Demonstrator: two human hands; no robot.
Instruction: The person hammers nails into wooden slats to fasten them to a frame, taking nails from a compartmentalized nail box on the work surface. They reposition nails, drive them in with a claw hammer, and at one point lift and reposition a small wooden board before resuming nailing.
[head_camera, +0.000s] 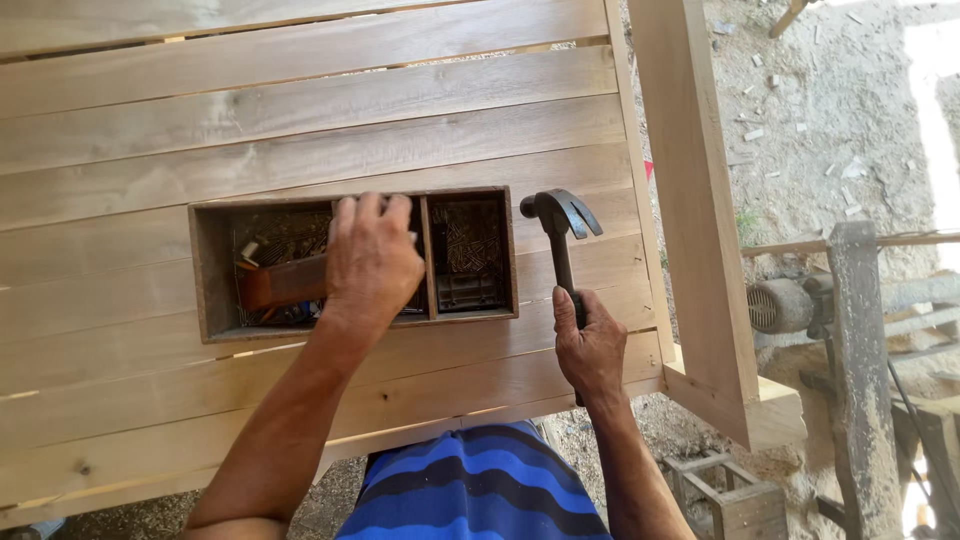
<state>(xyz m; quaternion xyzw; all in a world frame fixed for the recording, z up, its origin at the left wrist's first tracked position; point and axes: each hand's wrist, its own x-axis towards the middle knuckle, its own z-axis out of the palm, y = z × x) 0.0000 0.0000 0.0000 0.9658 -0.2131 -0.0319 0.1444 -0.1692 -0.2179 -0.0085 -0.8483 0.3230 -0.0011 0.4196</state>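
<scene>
Left hand (372, 258) reaching into wooden nail box (205, 275), fingers (372, 207) lying pressed together over nails (285, 236), right hand (590, 345) gripping claw hammer (560, 228) beside it

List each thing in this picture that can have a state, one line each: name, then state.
left hand: reaching into the box, fingers curled
right hand: closed around the hammer handle
hammer: held, head resting on the planks
wooden box: open, no lid, divided into compartments
nails: loose in the right compartment

The left hand (372, 262) hides its fingertips and part of the wooden box's (205, 280) middle compartment.
</scene>
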